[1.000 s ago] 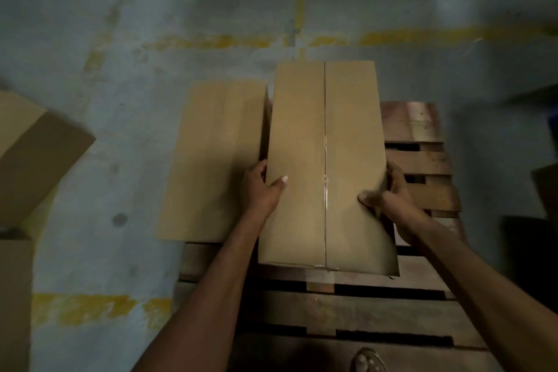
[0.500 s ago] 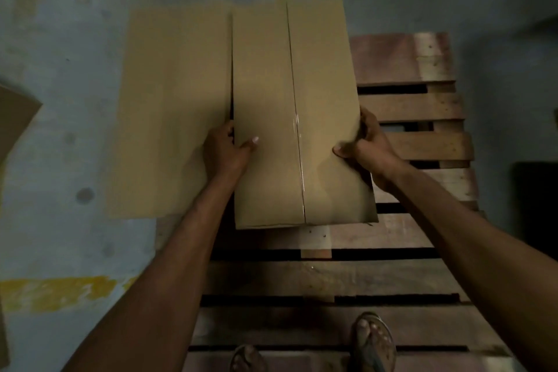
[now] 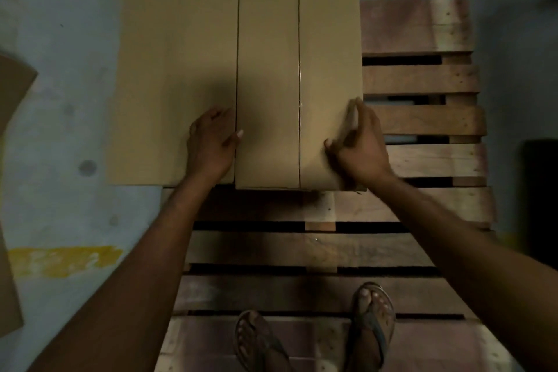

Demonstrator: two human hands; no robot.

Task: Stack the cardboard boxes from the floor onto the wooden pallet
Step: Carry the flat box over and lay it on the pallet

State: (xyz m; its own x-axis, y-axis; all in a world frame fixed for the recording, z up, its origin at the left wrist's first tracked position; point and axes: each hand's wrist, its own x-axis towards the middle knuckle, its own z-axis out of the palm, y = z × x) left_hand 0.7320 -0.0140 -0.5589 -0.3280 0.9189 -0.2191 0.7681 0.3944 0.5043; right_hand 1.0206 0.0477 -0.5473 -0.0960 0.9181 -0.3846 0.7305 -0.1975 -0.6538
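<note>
Two brown cardboard boxes lie side by side on the far half of the wooden pallet. The taped box sits flush against the plain box on its left. My left hand rests flat on the plain box's top near the seam, and its thumb touches the taped box. My right hand grips the taped box's right side, thumb on top and fingers curled along the edge.
My feet in sandals stand on the pallet's near slats. More cardboard boxes show at the left edge on the painted concrete floor. A dark object stands right of the pallet. Bare slats lie to the right of the boxes.
The taped box came down and left until it sat flush against the plain box. My left hand slid from its side onto the plain box's top. The view tilted down.
</note>
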